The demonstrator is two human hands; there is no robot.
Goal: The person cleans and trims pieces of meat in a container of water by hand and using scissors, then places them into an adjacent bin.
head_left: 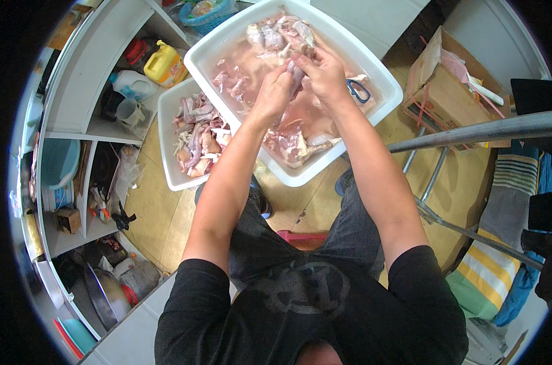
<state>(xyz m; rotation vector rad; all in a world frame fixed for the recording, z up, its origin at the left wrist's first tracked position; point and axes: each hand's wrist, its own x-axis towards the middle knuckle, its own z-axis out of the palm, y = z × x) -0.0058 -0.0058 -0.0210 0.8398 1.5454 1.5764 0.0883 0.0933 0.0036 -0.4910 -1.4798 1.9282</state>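
My left hand (275, 92) and my right hand (326, 75) are close together over a large white tub (198, 56). Their fingers are closed on a pale piece of raw poultry (295, 76), partly hidden by the fingers. Pinkish water fills the tub, and more raw poultry (273, 35) lies heaped at its far end. Another poultry piece (291, 148) rests at the near end. Blue-handled scissors (359, 91) lean by the tub's right side, their blades hidden.
Left of the tub, a smaller white tub (168, 143) holds several cut poultry pieces. Open shelves (69, 97) with a yellow jug (165, 64) stand at the left. A cardboard box (437, 91) and a metal bar (483, 131) are at the right. A blue basket (206, 21) sits behind.
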